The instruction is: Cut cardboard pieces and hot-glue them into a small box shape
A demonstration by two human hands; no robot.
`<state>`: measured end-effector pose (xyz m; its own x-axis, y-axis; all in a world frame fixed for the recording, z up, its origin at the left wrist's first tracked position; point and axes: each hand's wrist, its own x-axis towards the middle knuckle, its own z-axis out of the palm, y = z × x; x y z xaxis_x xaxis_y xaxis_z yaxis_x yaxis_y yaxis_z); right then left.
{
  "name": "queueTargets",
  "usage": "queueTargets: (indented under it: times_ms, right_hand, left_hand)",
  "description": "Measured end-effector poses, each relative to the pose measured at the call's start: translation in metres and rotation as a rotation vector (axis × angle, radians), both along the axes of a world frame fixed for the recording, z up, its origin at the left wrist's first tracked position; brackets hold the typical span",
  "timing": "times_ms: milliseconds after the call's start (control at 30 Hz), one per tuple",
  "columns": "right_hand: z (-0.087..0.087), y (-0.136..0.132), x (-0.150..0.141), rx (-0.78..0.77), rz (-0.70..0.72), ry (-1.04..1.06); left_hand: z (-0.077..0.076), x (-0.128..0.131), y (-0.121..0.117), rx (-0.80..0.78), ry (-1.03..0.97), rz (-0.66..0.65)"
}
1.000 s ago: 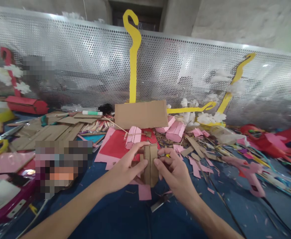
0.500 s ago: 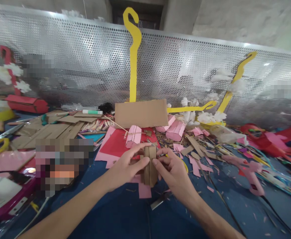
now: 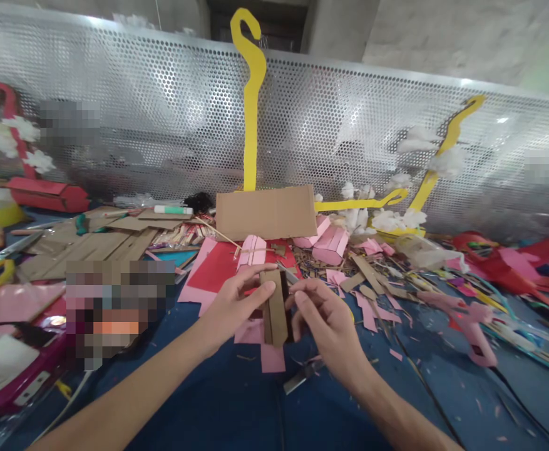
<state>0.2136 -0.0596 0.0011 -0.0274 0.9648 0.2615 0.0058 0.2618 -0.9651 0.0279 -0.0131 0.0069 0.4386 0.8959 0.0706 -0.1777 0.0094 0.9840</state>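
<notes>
A small folded cardboard box (image 3: 275,316) stands tilted between my hands, with a dark gap along its right side. My left hand (image 3: 236,307) grips it from the left, thumb on the front face and fingers behind. On the other side, my right hand (image 3: 323,313) has curled fingers at the box's right flap; its fingertips are partly hidden. Behind the hands lie red paper (image 3: 213,269) and a pink paper box (image 3: 254,250). Below my right hand rests a metal blade (image 3: 302,374), perhaps part of a cutter.
A yellow hook-topped stand (image 3: 251,125) rises behind a cardboard panel (image 3: 267,213). Cardboard strips (image 3: 86,250) lie left, pink paper scraps (image 3: 367,310) right. A pink glue gun (image 3: 466,322) with a cord lies far right. A perforated metal screen (image 3: 161,113) closes the back.
The box has shifted slightly left and turned, opening a dark gap on its right. My right thumb has come off the front face and moved to the right.
</notes>
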Motion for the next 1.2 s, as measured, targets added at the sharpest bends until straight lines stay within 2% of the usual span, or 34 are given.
queueTargets:
  times_ms: [100,167,300,433,500,600,733,967,1200]
  right_hand:
    - [0.001,0.003,0.005,0.013,-0.047,0.069]
    - [0.001,0.004,0.006,0.016,-0.053,0.043]
    - [0.001,0.000,0.004,0.012,0.002,-0.163]
    - [0.000,-0.002,0.001,0.023,-0.012,-0.331]
    - [-0.001,-0.001,0.002,0.006,0.011,-0.269]
    - [-0.004,0.003,0.002,-0.077,0.052,-0.021]
    - [-0.005,0.005,0.003,-0.161,0.027,0.264]
    - [-0.002,0.007,0.006,-0.179,-0.011,0.329]
    - [-0.001,0.008,0.005,-0.129,-0.028,0.345]
  left_hand:
    - [0.000,-0.003,0.005,-0.063,-0.032,0.020]
    - [-0.001,-0.004,0.008,-0.081,-0.049,0.017]
    - [-0.002,-0.003,0.007,-0.045,-0.043,0.021]
    - [-0.001,-0.001,0.004,0.002,-0.028,-0.018]
    - [-0.001,-0.001,0.002,0.010,-0.019,-0.042]
    - [-0.001,-0.002,0.002,-0.012,-0.004,-0.060]
    - [-0.002,-0.003,0.005,-0.090,-0.062,-0.033]
    - [-0.002,-0.003,0.010,-0.256,-0.250,0.071]
    - [0.001,-0.001,0.010,-0.277,-0.285,0.111]
